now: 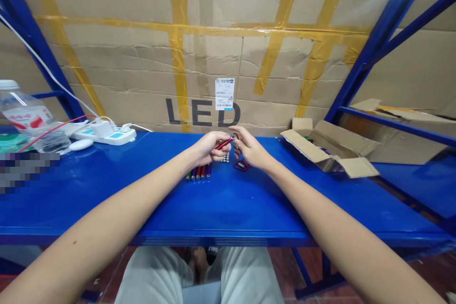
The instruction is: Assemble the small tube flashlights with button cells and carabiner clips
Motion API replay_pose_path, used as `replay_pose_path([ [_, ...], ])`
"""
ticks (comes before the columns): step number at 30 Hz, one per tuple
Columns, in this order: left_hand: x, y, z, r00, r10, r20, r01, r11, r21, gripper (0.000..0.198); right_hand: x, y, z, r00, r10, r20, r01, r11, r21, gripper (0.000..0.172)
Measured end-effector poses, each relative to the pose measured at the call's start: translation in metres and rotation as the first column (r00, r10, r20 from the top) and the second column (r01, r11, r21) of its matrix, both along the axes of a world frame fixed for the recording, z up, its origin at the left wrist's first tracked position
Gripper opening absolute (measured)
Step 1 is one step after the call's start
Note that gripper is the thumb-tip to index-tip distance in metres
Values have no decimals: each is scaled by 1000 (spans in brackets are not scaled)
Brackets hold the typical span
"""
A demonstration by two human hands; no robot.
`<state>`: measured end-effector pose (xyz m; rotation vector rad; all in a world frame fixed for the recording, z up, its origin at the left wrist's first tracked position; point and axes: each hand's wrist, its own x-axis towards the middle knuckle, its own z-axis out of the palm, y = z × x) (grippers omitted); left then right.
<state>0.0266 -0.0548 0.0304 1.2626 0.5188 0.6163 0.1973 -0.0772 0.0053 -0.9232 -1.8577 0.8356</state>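
Observation:
My left hand (210,148) is closed around a thin red pen-like stick (225,143), holding it tilted up to the right over the blue table (142,199). My right hand (249,149) pinches at the stick's upper tip, fingers curled. Below my left hand lies a short row of several coloured sticks (198,173), side by side. Small silver pieces (225,157) sit between my hands. Red and purple clips (241,165) lie under my right hand.
An open cardboard box (331,152) stands at the right. At the left are a white power strip (107,134) with cables, a white mouse-like object (81,144) and a plastic bottle (24,114). A taped cardboard wall (213,47) closes the back.

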Motion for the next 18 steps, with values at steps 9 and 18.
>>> replay_pose_path([
  [9, -4, 2, -1, 989, 146, -36, -146, 989, 12, 14, 12, 17, -9, 983, -177, 45, 176, 984, 22, 26],
  [18, -3, 14, -9, 915, 401, -45, -389, 906, 166, 14, 21, 16, -6, 968, -210, 135, 211, 978, 12, 28],
])
